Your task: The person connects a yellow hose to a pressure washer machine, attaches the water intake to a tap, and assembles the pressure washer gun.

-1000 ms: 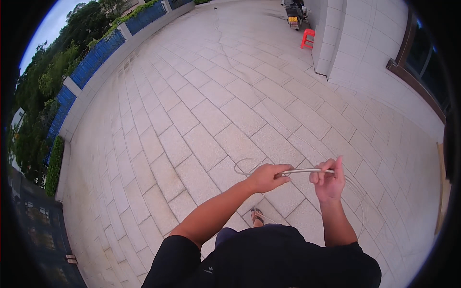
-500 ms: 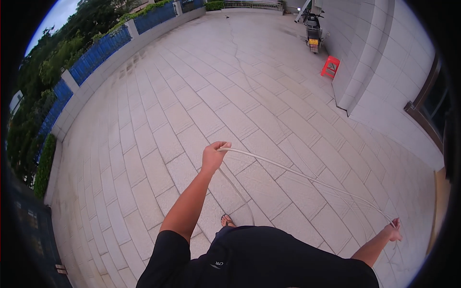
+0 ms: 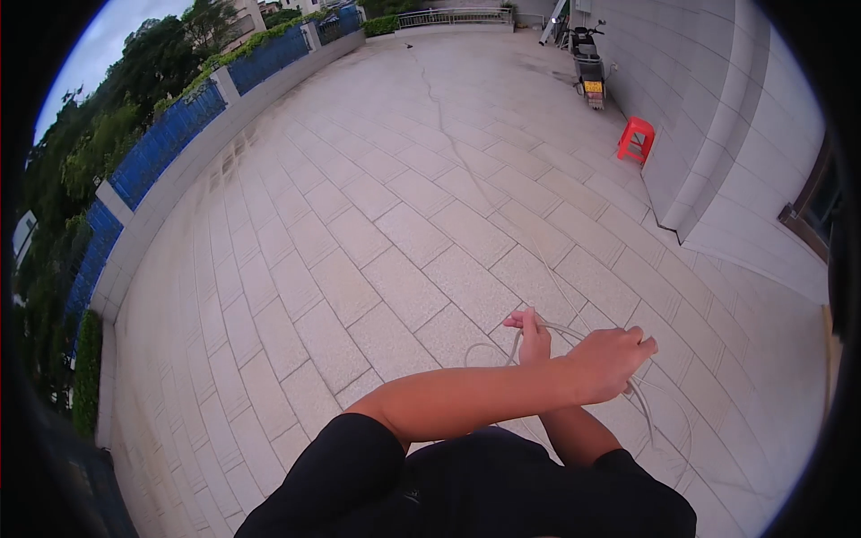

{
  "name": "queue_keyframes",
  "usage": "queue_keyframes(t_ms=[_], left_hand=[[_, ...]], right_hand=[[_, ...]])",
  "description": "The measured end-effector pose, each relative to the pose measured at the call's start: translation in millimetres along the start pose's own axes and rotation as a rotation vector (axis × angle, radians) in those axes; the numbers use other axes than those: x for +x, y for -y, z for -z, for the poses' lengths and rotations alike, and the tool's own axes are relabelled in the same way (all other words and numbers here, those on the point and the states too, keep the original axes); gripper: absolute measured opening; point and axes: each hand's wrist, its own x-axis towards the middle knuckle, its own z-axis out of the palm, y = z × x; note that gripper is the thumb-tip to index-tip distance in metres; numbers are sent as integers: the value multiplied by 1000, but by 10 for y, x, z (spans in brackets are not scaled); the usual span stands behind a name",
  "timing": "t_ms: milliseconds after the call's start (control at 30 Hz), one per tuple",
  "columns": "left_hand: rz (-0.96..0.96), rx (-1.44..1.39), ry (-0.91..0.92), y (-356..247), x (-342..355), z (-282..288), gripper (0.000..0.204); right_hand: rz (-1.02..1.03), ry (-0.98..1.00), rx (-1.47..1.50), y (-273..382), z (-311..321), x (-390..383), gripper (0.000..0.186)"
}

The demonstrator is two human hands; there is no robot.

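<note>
My left arm reaches across my body to the right, over my right forearm. At its end my left hand [image 3: 617,363] is closed round a pale, thin cable [image 3: 647,419], which hangs below it in strands. Just left of it, my right hand [image 3: 533,337] is partly hidden behind the left forearm. The cable passes through its bent fingers, and a small loop sticks out to its left. A stretch of cable bridges the two hands. From there a long line runs over the paving to a small dark object [image 3: 410,46] far off.
Pale stone paving [image 3: 269,269] spreads all round. A red plastic stool [image 3: 636,140] and a parked scooter [image 3: 588,72] stand along the tiled wall [image 3: 682,99] at right. A low wall with blue fence panels [image 3: 170,143] borders the left.
My left hand has swung right and down, crossing over the right arm. My right hand has moved left and up, so the widely stretched cable is now gathered in loops between them.
</note>
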Motion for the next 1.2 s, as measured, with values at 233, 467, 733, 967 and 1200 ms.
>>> queue_keyframes(t_ms=[233, 467, 733, 967, 1200], left_hand=[[96, -445, -716, 3052, -953, 800, 118], [157, -519, -579, 5176, -976, 1364, 105], [287, -469, 203, 7721, -1085, 1741, 28], [267, -28, -156, 10918, -1366, 3784, 16], [276, 219, -650, 11763, -55, 7108, 38]], right_hand=[[-229, -6, 1075, 919, -1379, 1832, 51], [-79, -114, 1075, 1204, -2128, 3235, 50], [971, -259, 795, 3000, -966, 3651, 60], [662, -1479, 517, 2235, -390, 3136, 42], [510, -1549, 661, -667, -2036, 5556, 77]])
